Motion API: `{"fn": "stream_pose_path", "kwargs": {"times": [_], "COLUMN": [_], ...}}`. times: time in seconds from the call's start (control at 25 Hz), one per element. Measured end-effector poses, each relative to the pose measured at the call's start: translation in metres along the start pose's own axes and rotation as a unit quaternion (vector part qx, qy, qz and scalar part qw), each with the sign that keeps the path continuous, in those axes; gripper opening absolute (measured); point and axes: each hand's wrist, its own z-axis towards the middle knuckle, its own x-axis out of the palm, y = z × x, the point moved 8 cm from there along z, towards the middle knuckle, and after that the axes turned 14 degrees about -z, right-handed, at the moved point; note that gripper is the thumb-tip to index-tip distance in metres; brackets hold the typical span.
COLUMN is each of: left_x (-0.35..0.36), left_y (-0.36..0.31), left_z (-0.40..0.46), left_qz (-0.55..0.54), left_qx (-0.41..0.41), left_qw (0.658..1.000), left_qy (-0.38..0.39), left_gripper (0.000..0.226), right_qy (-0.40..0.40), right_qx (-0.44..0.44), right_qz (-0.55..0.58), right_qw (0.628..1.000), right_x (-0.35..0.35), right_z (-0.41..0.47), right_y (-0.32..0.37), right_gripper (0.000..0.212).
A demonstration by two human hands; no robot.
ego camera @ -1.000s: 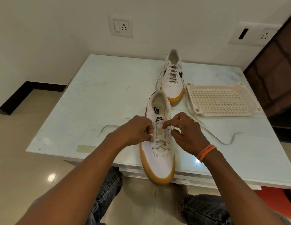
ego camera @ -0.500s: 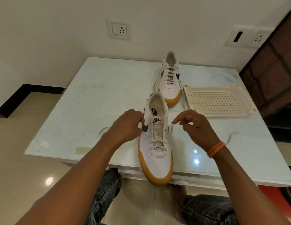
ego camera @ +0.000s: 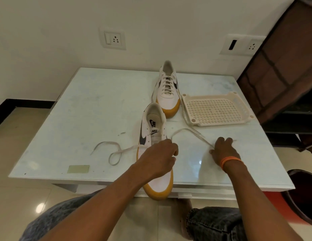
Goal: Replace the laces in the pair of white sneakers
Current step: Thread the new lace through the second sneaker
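Observation:
A white sneaker with a tan sole (ego camera: pixel 154 129) lies at the table's near edge, toe toward me and hanging slightly over it. My left hand (ego camera: pixel 160 156) covers its laced middle, fingers curled on the lace there. A cream lace (ego camera: pixel 188 133) loops from the shoe's right side across the table to my right hand (ego camera: pixel 223 150), which holds it at the thumb against the table top. The lace's other end (ego camera: pixel 113 152) curls loose on the table to the left. The second sneaker (ego camera: pixel 168 89), fully laced, stands farther back.
A cream perforated plastic tray (ego camera: pixel 216 109) sits right of the far sneaker. The pale glass table (ego camera: pixel 92 108) carries a small yellowish sticker (ego camera: pixel 78 169) near its front left. A dark wooden cabinet (ego camera: pixel 282 63) stands to the right, a red stool (ego camera: pixel 301 197) at the lower right.
My right hand moved away from the shoe to the right, drawing the lace out across the table. My left hand shifted onto the top of the shoe. The left lace end now lies uncovered.

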Motion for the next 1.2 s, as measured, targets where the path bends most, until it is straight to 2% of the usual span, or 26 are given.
{"fn": "stream_pose_path", "kwargs": {"times": [0.12,0.2,0.28,0.36,0.44,0.52,0.56,0.6,0.68,0.72,0.76,0.84,0.88,0.92,1.04,1.08,1.12,1.2], "left_x": [0.003,-0.004,-0.017,-0.027,-0.031,-0.031,-0.026,-0.019,0.003,0.016,0.027,0.045,0.051,0.055,0.061,0.064,0.066,0.057], "left_y": [-0.007,-0.017,-0.025,-0.026,-0.023,-0.012,-0.007,-0.006,-0.012,-0.016,-0.019,-0.026,-0.029,-0.031,-0.028,-0.027,-0.028,-0.029], "left_z": [0.0,0.0,0.002,0.006,0.007,0.006,0.006,0.007,0.007,0.005,0.002,-0.004,-0.006,-0.007,-0.008,-0.01,-0.014,-0.018], "left_qz": [0.004,-0.048,-0.128,-0.191,-0.208,-0.254,-0.268,-0.243,-0.11,-0.046,-0.001,0.036,0.039,0.037,-0.029,-0.064,-0.093,-0.128], "left_qx": [0.011,0.023,0.03,0.022,0.014,-0.021,-0.041,-0.046,-0.013,0.0,0.009,0.026,0.033,0.036,0.027,0.019,0.011,-0.013], "left_qw": [1.0,0.997,0.985,0.971,0.965,0.95,0.948,0.959,0.993,0.999,0.999,0.997,0.997,0.997,0.996,0.992,0.987,0.978], "left_qy": [-0.018,-0.055,-0.112,-0.144,-0.161,-0.179,-0.167,-0.14,-0.045,-0.001,0.031,0.056,0.06,0.065,0.082,0.102,0.129,0.165], "left_gripper": [0.019,0.024,0.04,0.054,0.037,0.023,0.021,0.02,0.021,0.024,0.028,0.034,0.034,0.033,0.023,0.023,0.025,0.034], "right_qy": [-0.047,-0.107,-0.215,-0.295,-0.323,-0.267,-0.216,-0.164,-0.062,-0.024,0.0,0.005,0.003,0.011,0.118,0.146,0.158,0.141], "right_qx": [-0.038,-0.081,-0.199,-0.333,-0.344,-0.255,-0.195,-0.134,-0.023,0.01,0.027,0.046,0.057,0.064,0.079,0.072,0.057,-0.007], "right_qz": [0.024,0.113,0.224,0.266,0.336,0.485,0.573,0.657,0.78,0.804,0.809,0.796,0.795,0.806,0.879,0.886,0.881,0.844], "right_qw": [0.998,0.984,0.93,0.855,0.815,0.793,0.766,0.724,0.622,0.595,0.587,0.603,0.603,0.588,0.456,0.435,0.443,0.517], "right_x": [-0.007,-0.03,-0.07,-0.098,-0.105,-0.101,-0.093,-0.083,-0.06,-0.05,-0.043,-0.036,-0.035,-0.033,-0.021,-0.02,-0.023,-0.037], "right_z": [-0.007,-0.016,-0.048,-0.095,-0.116,-0.104,-0.092,-0.08,-0.058,-0.05,-0.045,-0.042,-0.042,-0.042,-0.045,-0.045,-0.046,-0.048], "right_y": [0.016,0.026,0.049,0.077,0.085,0.078,0.071,0.064,0.05,0.046,0.045,0.043,0.044,0.047,0.067,0.073,0.076,0.079], "right_gripper": [0.021,0.006,0.009,0.009,0.011,0.018,0.021,0.023,0.023,0.023,0.024,0.031,0.037,0.045,0.049,0.042,0.033,0.019]}}
